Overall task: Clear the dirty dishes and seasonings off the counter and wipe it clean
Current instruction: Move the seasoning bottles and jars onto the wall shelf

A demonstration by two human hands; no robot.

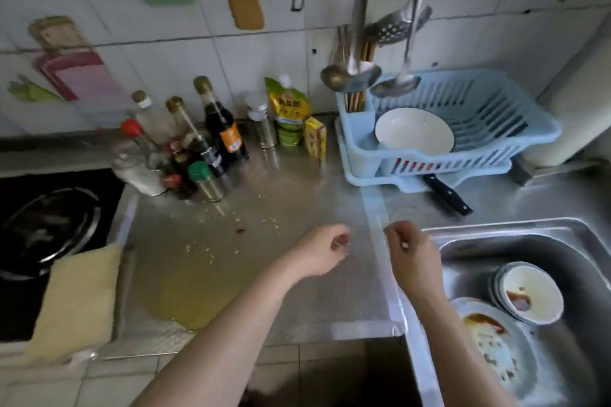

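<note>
Here, two bare hands hang over the steel counter (pixel 297 195) next to the sink (pixel 515 235).

The left hand (pixel 322 249) reaches in from 6 o'clock, palm down, its fingers loosely curled and holding nothing. The right hand (pixel 408 249) is just beside it at 3 o'clock, over the counter's edge by the sink, fingers bent too; I cannot tell if it pinches anything. Crumbs (pixel 231 228) and a yellow spill (pixel 185 281) lie at 9 o'clock from the left hand. The seasoning bottles (pixel 198 145) stand far back at 11 o'clock by the wall. A dirty bowl (pixel 530 294) and a dirty plate (pixel 496 345) sit in the sink at 4 o'clock. A yellow cloth (pixel 77 304) lies on the counter's left edge, beside the stove (pixel 49 228). A blue rack (pixel 453 129) sits at 1 o'clock.
</note>
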